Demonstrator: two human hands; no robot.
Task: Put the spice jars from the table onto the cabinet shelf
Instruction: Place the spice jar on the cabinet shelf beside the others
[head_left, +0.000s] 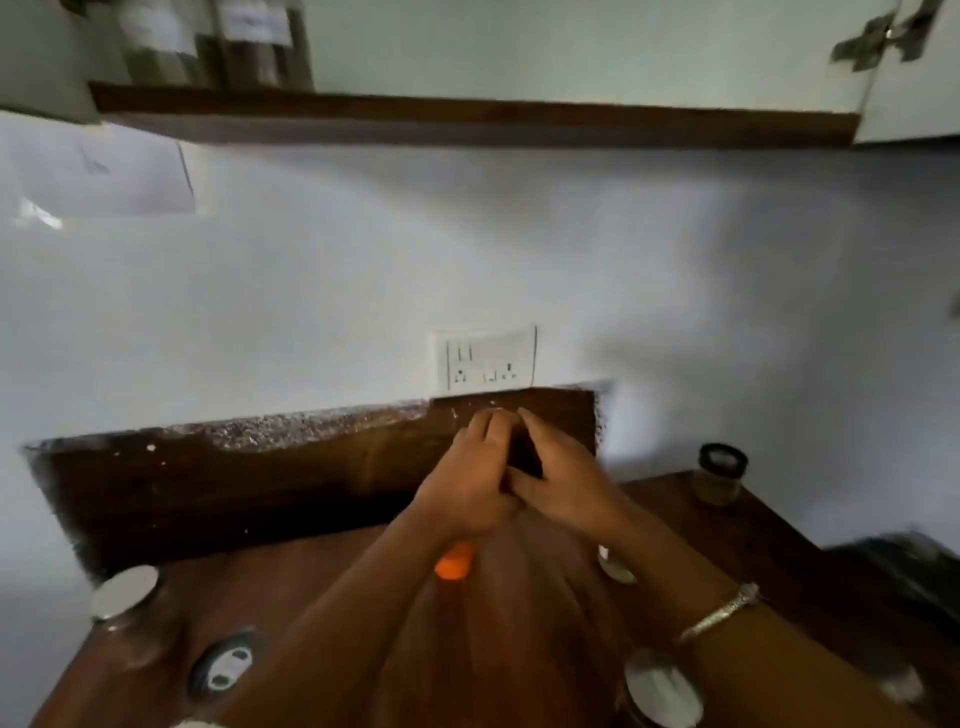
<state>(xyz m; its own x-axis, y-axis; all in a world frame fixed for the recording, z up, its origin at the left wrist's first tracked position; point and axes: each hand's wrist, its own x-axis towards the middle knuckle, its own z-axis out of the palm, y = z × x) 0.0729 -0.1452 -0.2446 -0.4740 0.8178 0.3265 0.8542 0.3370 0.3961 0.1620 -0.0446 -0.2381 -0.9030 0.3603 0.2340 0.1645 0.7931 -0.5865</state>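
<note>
A small dark jar (524, 454) shows only as a narrow dark sliver between the two hands, raised above the table and in front of the dark wooden backboard (260, 483); its lid and contents are hidden and blurred. Other spice jars stand on the brown wooden table (322, 577): a glass jar with a flat silver lid (124, 592) at the left edge, a dark-rimmed jar with a white label on top (224, 665) near it, a silver-lidded jar (662, 686) at the lower right, and a black-lidded glass jar of tan spice (721, 474) far right near the wall. A blurred orange object (456, 566) lies beneath the wrists.

The left hand (467, 483) and the right hand (561, 478) are pressed together around the dark jar, fingers curled over it from both sides, thumbs meeting at the front. Both forearms reach forward from the lower edge of the view; the right wrist wears a thin silver bracelet (719, 613).

Behind the hands, a white double wall socket (485, 358) sits on the pale wall (675, 270) just above the backboard. Higher up runs a dark wooden shelf (467, 122), where labelled glass jars (208, 47) already stand at the left. A white cabinet door with a metal hinge (883, 39) hangs open at the upper right.
</note>
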